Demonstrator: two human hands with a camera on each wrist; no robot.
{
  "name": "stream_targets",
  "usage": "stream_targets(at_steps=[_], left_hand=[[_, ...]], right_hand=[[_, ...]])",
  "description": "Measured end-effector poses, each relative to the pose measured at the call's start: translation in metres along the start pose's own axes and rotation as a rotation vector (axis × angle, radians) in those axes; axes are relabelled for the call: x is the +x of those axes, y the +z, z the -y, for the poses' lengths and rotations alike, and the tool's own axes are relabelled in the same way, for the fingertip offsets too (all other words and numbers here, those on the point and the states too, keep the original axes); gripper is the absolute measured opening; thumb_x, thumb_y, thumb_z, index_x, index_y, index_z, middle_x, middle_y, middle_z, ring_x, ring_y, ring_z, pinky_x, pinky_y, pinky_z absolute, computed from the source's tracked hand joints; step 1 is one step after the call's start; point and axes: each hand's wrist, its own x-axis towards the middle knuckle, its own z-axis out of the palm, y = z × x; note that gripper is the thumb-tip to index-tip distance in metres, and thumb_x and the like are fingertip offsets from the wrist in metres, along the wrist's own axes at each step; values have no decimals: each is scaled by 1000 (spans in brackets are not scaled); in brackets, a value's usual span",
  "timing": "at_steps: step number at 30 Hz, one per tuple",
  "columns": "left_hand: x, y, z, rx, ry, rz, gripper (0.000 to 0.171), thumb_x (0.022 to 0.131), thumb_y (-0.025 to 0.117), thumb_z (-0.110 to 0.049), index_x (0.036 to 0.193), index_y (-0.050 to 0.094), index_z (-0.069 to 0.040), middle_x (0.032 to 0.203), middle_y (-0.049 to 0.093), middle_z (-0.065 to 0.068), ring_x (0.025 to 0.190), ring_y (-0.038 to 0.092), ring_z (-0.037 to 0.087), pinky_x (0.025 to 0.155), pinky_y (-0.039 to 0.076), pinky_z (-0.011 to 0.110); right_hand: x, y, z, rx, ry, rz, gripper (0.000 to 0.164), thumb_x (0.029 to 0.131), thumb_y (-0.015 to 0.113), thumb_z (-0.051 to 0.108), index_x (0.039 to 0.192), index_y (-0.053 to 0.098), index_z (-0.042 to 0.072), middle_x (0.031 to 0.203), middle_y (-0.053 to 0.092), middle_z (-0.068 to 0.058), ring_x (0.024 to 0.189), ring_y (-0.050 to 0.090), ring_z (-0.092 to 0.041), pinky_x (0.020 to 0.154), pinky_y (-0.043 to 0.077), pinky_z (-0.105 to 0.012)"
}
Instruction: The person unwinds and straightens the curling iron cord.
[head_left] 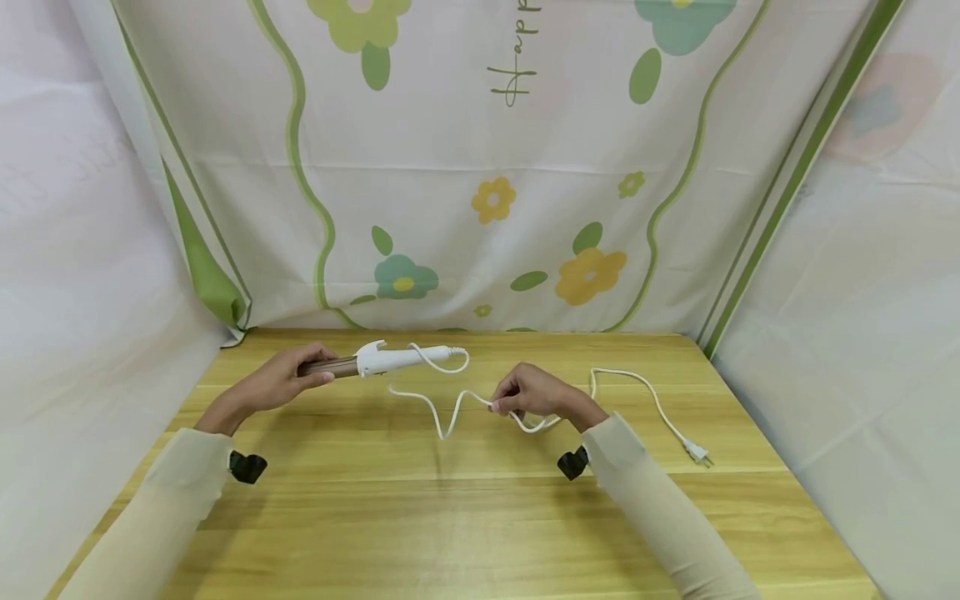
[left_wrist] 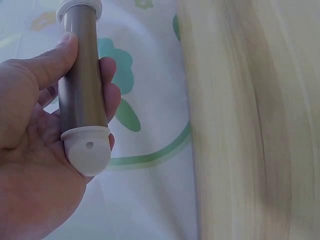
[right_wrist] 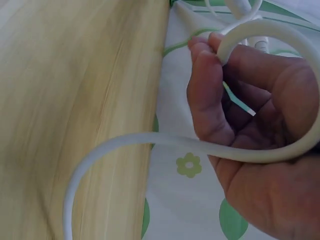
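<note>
My left hand [head_left: 279, 379] grips the brown barrel of a curling iron [head_left: 405, 359], its white handle pointing right. In the left wrist view, the thumb lies along the barrel [left_wrist: 80, 75] and fingers wrap behind it; a white rounded cap [left_wrist: 89, 152] with a small hole ends the barrel near the palm. My right hand [head_left: 538, 392] pinches the white cord [right_wrist: 220, 151] between thumb and fingers, right of the iron. Part of the cord loops beside the handle and sags in a wave between the hands. In the right wrist view the cord curves around the hand.
Beyond the right hand, the cord runs over the wooden table [head_left: 465, 533] to a white two-pin plug [head_left: 697, 452] lying at the right. A floral cloth [head_left: 450, 142] hangs behind the table, with pale cloth walls on both sides. Small black devices sit at both wrists.
</note>
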Motion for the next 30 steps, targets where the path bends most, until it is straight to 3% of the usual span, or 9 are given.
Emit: stream_targets(at_steps=[3, 7, 11, 15, 19, 25, 30], left_hand=[[-1, 0, 1, -18, 6, 6, 25, 101, 57, -29, 121, 58, -14, 105, 63, 7, 85, 54, 16, 73, 45, 29], [-2, -2, 1, -53, 31, 23, 23, 101, 57, -26, 120, 58, -14, 105, 62, 7, 84, 54, 16, 72, 45, 29], [-3, -3, 0, -77, 53, 50, 21, 101, 58, -24, 119, 58, -14, 105, 62, 8, 84, 54, 15, 71, 45, 28], [-4, -2, 0, -86, 57, 93, 20, 101, 58, -26, 118, 58, -17, 105, 62, 7, 83, 54, 15, 70, 44, 28], [-4, -1, 0, -109, 60, 132, 19, 101, 57, -25, 118, 58, -18, 105, 62, 9, 85, 54, 17, 71, 44, 30], [-3, -1, -1, -160, 82, 186, 18, 101, 56, -23, 118, 58, -15, 106, 61, 11, 86, 53, 18, 73, 46, 35], [-3, 0, -1, -173, 127, 240, 17, 100, 58, -20, 117, 60, -14, 102, 62, 9, 81, 51, 13, 69, 44, 29]], right_hand=[[1, 2, -5, -15, 38, -10, 17, 94, 67, 12, 96, 77, -1, 76, 69, -20, 55, 57, -14, 68, 54, -55], [3, 6, -12, -43, 108, -74, 16, 95, 66, 10, 96, 76, -3, 80, 71, -21, 56, 59, -15, 60, 55, -40], [7, 8, -18, -33, 188, -232, 18, 96, 64, 10, 96, 76, -3, 83, 72, -20, 56, 60, -12, 57, 52, -28], [15, 7, -22, 42, 229, -428, 19, 97, 63, 12, 100, 75, -3, 90, 72, -21, 59, 63, -12, 60, 55, -30], [23, 5, -21, 127, 240, -569, 18, 98, 62, 13, 98, 75, 0, 93, 72, -20, 63, 65, -13, 63, 58, -32], [26, 2, -13, 166, 236, -629, 19, 98, 61, 12, 100, 74, -2, 86, 71, -14, 65, 65, -13, 62, 57, -29], [27, -1, -15, 179, 218, -683, 21, 99, 61, 14, 104, 73, -2, 87, 70, -14, 63, 64, -12, 63, 57, -31]])
